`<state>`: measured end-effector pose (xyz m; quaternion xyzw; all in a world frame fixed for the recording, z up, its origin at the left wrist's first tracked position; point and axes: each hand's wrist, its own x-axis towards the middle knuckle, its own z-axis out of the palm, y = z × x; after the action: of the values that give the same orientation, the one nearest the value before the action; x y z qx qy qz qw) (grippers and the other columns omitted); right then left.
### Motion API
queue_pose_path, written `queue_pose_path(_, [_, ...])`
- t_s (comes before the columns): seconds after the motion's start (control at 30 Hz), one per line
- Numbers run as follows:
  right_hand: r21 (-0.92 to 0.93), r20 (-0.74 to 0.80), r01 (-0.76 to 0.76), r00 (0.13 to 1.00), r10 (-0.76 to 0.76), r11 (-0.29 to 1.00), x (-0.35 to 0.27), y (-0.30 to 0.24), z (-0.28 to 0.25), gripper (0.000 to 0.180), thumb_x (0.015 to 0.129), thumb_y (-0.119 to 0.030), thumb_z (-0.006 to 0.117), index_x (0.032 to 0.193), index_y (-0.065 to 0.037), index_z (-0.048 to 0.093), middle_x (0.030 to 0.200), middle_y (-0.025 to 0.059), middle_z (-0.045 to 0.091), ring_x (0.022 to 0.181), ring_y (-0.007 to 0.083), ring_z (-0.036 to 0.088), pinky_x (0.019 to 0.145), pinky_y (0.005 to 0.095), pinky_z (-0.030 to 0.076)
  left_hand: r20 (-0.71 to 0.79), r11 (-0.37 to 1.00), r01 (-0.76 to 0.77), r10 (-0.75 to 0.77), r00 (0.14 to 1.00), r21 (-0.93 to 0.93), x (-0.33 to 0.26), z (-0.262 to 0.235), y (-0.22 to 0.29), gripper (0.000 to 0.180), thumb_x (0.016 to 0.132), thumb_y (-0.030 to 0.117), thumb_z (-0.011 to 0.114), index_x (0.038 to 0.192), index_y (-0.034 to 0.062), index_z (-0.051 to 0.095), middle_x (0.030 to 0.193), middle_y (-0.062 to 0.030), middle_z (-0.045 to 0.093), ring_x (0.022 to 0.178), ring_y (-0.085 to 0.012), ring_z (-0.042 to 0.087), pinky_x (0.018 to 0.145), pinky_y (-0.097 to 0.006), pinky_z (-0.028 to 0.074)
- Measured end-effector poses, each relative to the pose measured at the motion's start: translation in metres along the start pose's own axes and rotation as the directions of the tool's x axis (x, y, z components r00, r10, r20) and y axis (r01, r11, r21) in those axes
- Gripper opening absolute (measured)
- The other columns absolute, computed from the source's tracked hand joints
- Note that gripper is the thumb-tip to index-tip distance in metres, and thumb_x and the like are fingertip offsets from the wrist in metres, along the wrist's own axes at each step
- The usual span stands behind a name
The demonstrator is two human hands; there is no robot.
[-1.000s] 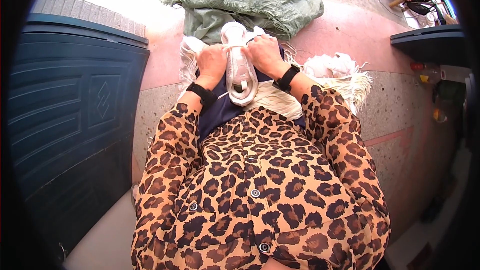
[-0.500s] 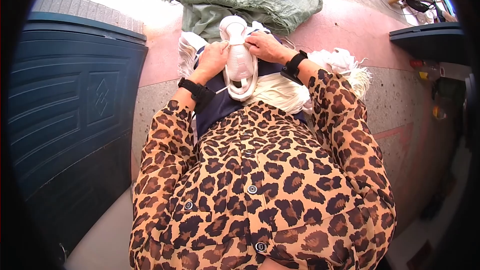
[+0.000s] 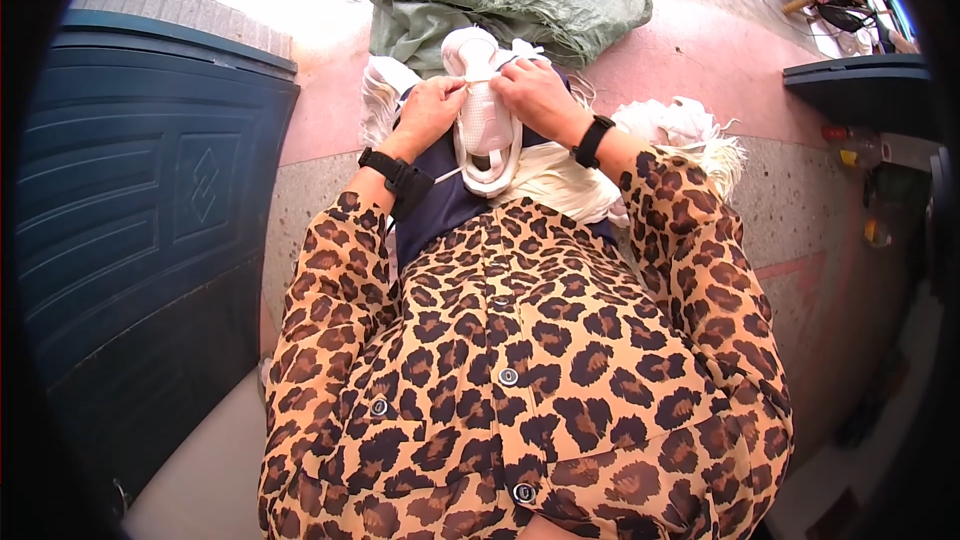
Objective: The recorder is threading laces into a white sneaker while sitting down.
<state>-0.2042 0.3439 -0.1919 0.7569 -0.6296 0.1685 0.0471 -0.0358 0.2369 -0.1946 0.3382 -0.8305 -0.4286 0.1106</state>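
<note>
A white sneaker (image 3: pixel 485 118) rests on my lap, its toe pointing away from me and its heel opening toward me. My left hand (image 3: pixel 432 108) is closed in a pinch at the left side of its lacing area. From the right, my right hand (image 3: pixel 540 95) pinches at the same height. A white shoelace (image 3: pixel 480 78) runs across the shoe between my fingertips, and both hands seem to hold it. The fingertips partly cover the lace holes. Cream shoelaces (image 3: pixel 565 180) lie in a bundle across my lap, right of the shoe.
A green woven sack (image 3: pixel 520 5) is spread on the floor ahead. White lace bundles (image 3: pixel 685 125) hang at my right, with more fringed laces (image 3: pixel 380 95) at my left. A dark blue panelled door (image 3: pixel 160 170) stands at left; bottles (image 3: pixel 855 150) are at far right.
Both hands have drawn closer together over the shoe, and the lace now stretches straight across between them. The whole view has shifted slightly.
</note>
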Motion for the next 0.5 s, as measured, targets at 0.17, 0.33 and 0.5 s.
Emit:
queue_pose_path(0.17, [-0.199, 0.175, 0.217, 0.967, -0.183, 0.956, 0.019, 0.001, -0.006, 0.010, 0.069, -0.014, 0.053, 0.077, -0.010, 0.057, 0.081, 0.0032, 0.053, 0.088, 0.0177, 0.050, 0.073, 0.0326, 0.038, 0.004, 0.998, 0.050, -0.050, 0.999, -0.045, 0.003, 0.002, 0.005, 0.028, 0.082, 0.018, 0.053, 0.100, -0.0035, 0.058, 0.086, -0.0088, 0.063, 0.077, -0.0101, 0.056, 0.070, -0.024, 0.044])
queue_pose_path(0.33, [0.270, -0.316, 0.339, 0.915, -0.250, 0.901, 0.015, -0.029, -0.030, 0.016, 0.070, -0.007, 0.054, 0.086, -0.009, 0.054, 0.084, 0.0053, 0.054, 0.086, 0.0222, 0.053, 0.074, 0.0347, 0.041, 0.057, 0.981, 0.148, -0.142, 0.988, -0.123, -0.001, 0.004, 0.014, 0.029, 0.078, 0.024, 0.054, 0.096, 0.0030, 0.061, 0.090, -0.0158, 0.062, 0.083, -0.0262, 0.060, 0.074, -0.031, 0.045])
queue_pose_path(0.5, [0.490, 0.102, -0.207, 0.978, 0.180, 0.847, 0.012, -0.034, -0.020, 0.013, 0.073, -0.011, 0.053, 0.083, -0.003, 0.050, 0.073, 0.0158, 0.056, 0.073, 0.0306, 0.057, 0.065, 0.0385, 0.045, -0.033, 0.982, 0.068, -0.075, 0.997, -0.178, 0.003, 0.013, -0.017, 0.027, 0.078, 0.023, 0.054, 0.097, 0.0045, 0.061, 0.089, -0.0149, 0.062, 0.081, -0.0250, 0.061, 0.071, -0.031, 0.045])
